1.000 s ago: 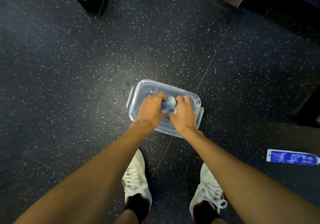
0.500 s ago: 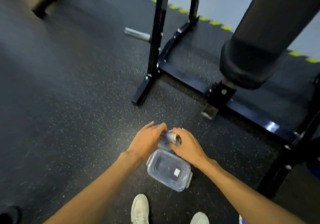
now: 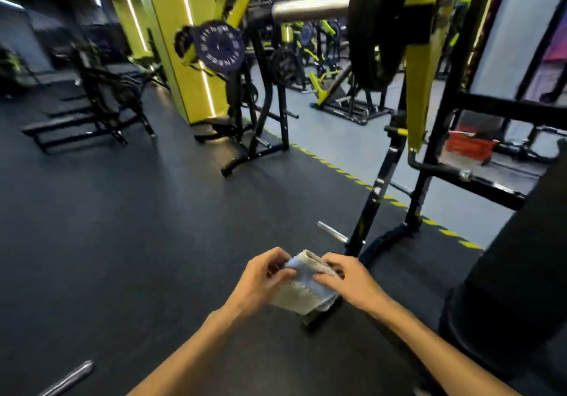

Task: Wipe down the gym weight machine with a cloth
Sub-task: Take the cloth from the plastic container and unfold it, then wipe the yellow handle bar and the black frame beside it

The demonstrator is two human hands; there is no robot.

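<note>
2 hands on cloth (image 3: 302,285), held low in front above dark floor (image 3: 122,242); left hand (image 3: 260,282) pinching left edge; right hand (image 3: 346,279) gripping right side; machine (image 3: 417,113) ahead-right.

Two bare forearms — sleeveless, hands (image 3: 260,279) ungloved

Between the hands, the cloth (image 3: 302,285) has its lower fold blurred, and the left hand (image 3: 260,282) and right hand (image 3: 346,279) cover its side edges. Right of the hands, a black pad (image 3: 515,288) is cut off by the frame edge.
</note>
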